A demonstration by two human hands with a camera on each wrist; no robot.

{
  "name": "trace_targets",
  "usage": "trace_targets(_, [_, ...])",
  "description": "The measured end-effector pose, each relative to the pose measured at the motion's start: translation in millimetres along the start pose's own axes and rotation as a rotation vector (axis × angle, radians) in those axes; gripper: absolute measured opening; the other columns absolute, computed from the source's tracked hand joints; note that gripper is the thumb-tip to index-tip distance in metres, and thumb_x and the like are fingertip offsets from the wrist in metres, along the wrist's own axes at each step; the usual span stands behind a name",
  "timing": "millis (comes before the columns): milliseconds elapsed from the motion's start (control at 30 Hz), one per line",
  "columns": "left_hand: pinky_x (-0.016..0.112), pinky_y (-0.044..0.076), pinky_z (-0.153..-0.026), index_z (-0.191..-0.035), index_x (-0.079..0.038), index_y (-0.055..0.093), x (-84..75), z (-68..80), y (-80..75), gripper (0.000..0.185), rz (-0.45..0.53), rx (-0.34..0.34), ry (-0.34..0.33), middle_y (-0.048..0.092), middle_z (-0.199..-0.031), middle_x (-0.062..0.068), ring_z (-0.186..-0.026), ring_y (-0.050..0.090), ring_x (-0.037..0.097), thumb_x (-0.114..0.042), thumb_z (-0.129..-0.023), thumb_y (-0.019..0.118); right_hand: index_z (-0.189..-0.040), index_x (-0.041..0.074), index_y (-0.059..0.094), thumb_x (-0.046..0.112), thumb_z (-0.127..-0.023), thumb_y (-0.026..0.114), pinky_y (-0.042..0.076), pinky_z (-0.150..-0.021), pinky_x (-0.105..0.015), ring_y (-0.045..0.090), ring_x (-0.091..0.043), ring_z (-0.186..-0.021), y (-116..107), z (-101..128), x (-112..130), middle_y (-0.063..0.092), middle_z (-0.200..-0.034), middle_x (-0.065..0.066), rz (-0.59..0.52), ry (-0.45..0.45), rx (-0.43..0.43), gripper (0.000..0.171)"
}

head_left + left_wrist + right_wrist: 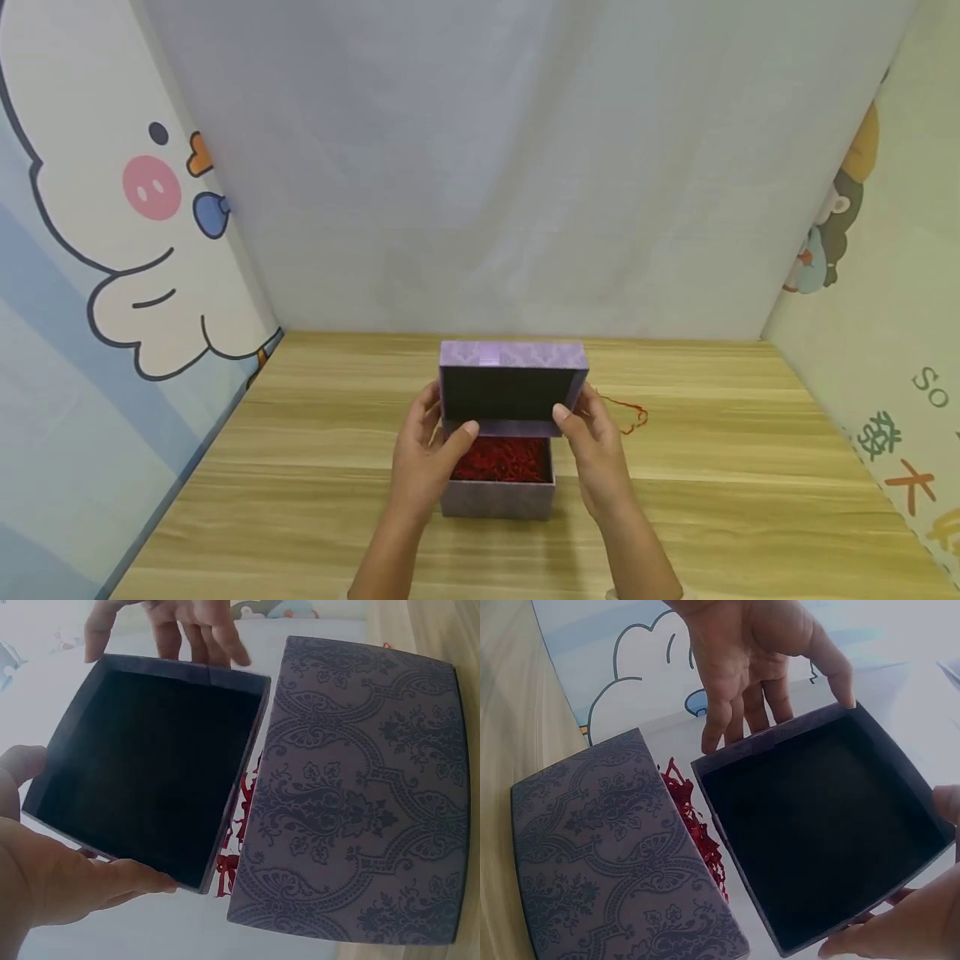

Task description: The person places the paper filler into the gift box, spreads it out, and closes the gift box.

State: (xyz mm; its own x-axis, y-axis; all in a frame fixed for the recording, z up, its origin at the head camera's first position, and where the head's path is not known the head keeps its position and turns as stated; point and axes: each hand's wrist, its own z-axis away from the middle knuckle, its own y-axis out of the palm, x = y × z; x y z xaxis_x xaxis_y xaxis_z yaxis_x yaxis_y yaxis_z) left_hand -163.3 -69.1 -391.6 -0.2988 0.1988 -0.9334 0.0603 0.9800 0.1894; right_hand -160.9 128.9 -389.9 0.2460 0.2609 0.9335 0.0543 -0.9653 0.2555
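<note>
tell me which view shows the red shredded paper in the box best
The head view: it looks down into the open purple box and shows the red shredded paper filling it, below the lid both hands hold. Each wrist view shows only a thin strip of shreds between lid and box.

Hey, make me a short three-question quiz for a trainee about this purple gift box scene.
1. True or false: the lid is fully seated on the box.
2. What fills the box?
A. red shredded paper
B. white foam
C. coins
3. Which hands hold the lid?

Key:
1. False. The lid is lifted and tilted, with its dark inside showing.
2. A.
3. Both. The left hand grips the lid's left edge, and the right hand grips its right edge. The box stands on the wooden table, and a loose red strand lies to the right of the box.
</note>
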Motion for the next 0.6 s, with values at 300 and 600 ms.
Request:
trace_targets(300, [0.034,0.012,-0.11,-0.135,0.007,0.034,2.7,1.6,2.9,0.061,-0.013,0.024,0.17,0.041,-0.137,0.015,-0.133,0.028,0.02,0.006,-0.081,0.063,-0.126,0.005,0.028,0.011,-0.094,0.046,0.03,-0.1,-0.036,0.036,-0.017,-0.112,3.7,4.1,-2.6,0.037,-0.12,-0.01,-0.07,-0.001,0.014,0.038])
trace_targets(600, [0.026,0.023,-0.106,-0.126,0.011,0.033,4.9,4.1,3.0,0.055,-0.011,0.021,0.153,0.044,-0.132,0.023,-0.128,0.035,0.023,0.002,-0.08,0.063,-0.129,-0.003,0.032,0.003,-0.088,0.05,0.043,-0.084,-0.025,0.046,-0.019,-0.097,0.4,6.1,2.1,0.043,-0.112,-0.015,0.074,0.019,0.034,0.045])
